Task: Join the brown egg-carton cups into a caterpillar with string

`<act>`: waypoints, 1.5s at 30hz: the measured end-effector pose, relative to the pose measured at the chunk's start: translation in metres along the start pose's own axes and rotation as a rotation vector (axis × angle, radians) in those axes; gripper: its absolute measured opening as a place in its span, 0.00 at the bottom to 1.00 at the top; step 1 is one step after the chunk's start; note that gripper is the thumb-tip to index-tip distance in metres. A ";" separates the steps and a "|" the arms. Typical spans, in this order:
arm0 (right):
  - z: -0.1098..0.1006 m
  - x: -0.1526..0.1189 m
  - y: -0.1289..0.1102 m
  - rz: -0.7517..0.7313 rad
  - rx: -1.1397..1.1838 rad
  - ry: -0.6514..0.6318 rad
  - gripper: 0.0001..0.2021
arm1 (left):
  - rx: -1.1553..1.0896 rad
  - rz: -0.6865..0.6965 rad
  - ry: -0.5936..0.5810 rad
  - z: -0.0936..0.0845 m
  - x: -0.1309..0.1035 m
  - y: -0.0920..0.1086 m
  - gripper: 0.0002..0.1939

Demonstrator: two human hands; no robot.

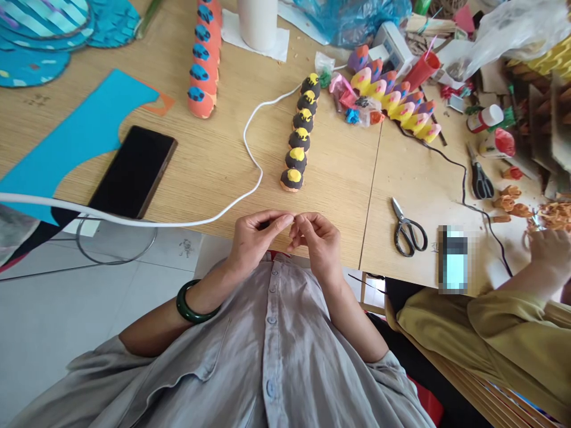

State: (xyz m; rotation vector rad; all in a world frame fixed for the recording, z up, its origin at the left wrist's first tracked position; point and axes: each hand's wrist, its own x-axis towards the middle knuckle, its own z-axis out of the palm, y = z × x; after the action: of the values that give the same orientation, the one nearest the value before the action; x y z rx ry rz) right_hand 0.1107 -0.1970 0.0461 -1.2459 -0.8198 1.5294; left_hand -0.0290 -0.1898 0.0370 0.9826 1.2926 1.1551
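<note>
Close to the table's front edge, my left hand [256, 238] and my right hand [317, 241] meet, fingertips pinched together. Whatever lies between them is too small to make out. Just beyond is a painted egg-carton strip [298, 138], black humps with yellow tops. Farther left lies an orange strip [203, 71] with blue dabs on its humps. A white cable [254, 156] curves across the table from the left to behind the black and yellow strip.
Left are a black phone [134, 169] and a blue paper cutout [84, 134]. Scissors [407, 229] lie to the right, near a co-worker's hand [551, 252]. A white cylinder [257, 24] stands at the back, beside craft scraps and a purple and yellow carton strip [395, 98].
</note>
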 end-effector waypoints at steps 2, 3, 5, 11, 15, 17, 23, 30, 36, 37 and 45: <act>0.000 0.001 0.001 0.001 0.015 0.003 0.16 | -0.040 -0.028 -0.013 0.000 0.000 -0.001 0.14; -0.001 0.001 0.001 0.002 0.020 0.005 0.16 | -0.075 -0.049 -0.026 0.000 0.000 -0.002 0.16; -0.001 0.002 0.002 0.005 0.021 0.013 0.17 | -0.133 -0.085 -0.054 0.000 0.000 -0.003 0.19; 0.000 0.000 0.001 0.040 0.021 -0.018 0.17 | -0.043 -0.006 -0.010 0.001 0.000 -0.002 0.13; 0.001 0.000 0.000 0.097 0.031 -0.040 0.19 | -0.026 0.010 0.010 0.002 0.002 0.000 0.11; 0.001 0.000 0.000 0.117 0.051 -0.052 0.19 | -0.027 0.006 0.013 0.001 0.002 0.000 0.11; 0.001 0.001 0.000 0.158 0.100 -0.109 0.20 | -0.046 -0.006 0.013 0.001 0.000 0.002 0.10; 0.001 0.001 0.002 0.148 0.089 -0.115 0.20 | -0.085 -0.014 0.045 0.003 0.000 0.005 0.08; 0.001 0.001 0.002 0.152 0.117 -0.127 0.20 | -0.086 -0.025 0.027 0.002 0.000 0.003 0.09; 0.001 0.001 0.002 0.150 0.111 -0.129 0.20 | -0.087 -0.025 0.029 0.001 0.000 0.002 0.09; 0.002 0.001 0.001 0.125 0.106 -0.086 0.19 | -0.171 -0.061 -0.031 0.000 0.001 -0.004 0.15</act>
State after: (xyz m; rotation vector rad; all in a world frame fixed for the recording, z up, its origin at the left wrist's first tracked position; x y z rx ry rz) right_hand 0.1083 -0.1962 0.0453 -1.1787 -0.7172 1.7145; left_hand -0.0288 -0.1898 0.0326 0.8277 1.1703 1.1781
